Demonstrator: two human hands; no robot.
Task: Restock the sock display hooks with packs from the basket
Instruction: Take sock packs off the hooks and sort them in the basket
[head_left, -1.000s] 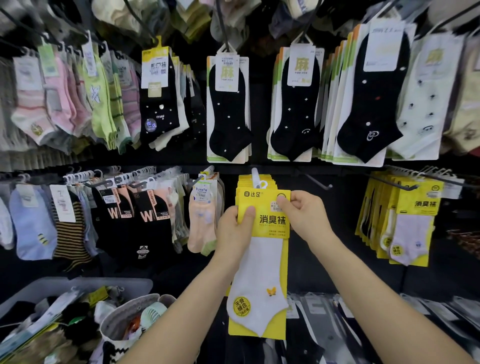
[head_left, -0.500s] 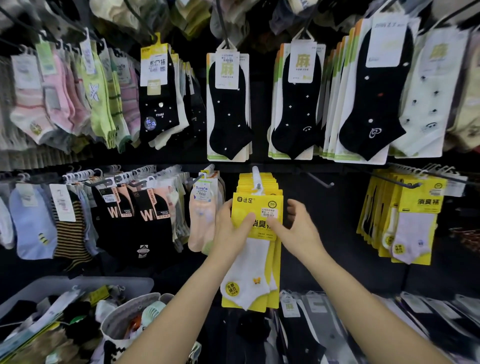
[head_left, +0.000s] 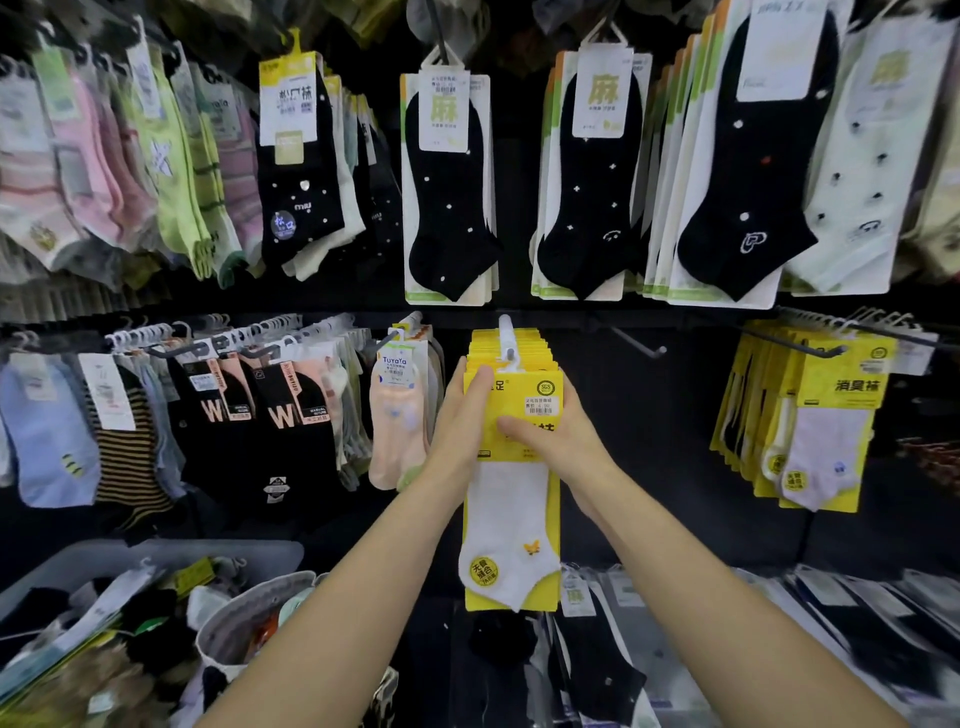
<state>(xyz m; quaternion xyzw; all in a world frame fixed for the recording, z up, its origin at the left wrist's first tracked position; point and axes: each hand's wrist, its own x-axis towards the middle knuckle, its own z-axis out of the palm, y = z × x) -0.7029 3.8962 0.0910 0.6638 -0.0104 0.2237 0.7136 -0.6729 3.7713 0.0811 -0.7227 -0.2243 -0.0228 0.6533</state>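
Grey basket (head_left: 156, 556) at lower left is holding many packs, too jumbled for counting, so restocking is only partly done | left hand (head_left: 460, 426) and right hand (head_left: 558, 441) are both gripping one yellow sock pack (head_left: 511, 499) | its hanger is sitting on the hook (head_left: 506, 332), in front of several yellow packs already hanging.

Two hands are counted: a left hand (head_left: 460, 415) and a right hand (head_left: 558, 436). Three black sock packs face forward in the upper row: one (head_left: 447, 192), a second (head_left: 589, 197), a third (head_left: 748, 171). Two stacks of yellow sock packs are seen in the middle row: one at centre (head_left: 511, 467), one at right (head_left: 826, 415). One grey bin (head_left: 156, 553) is counted at lower left.
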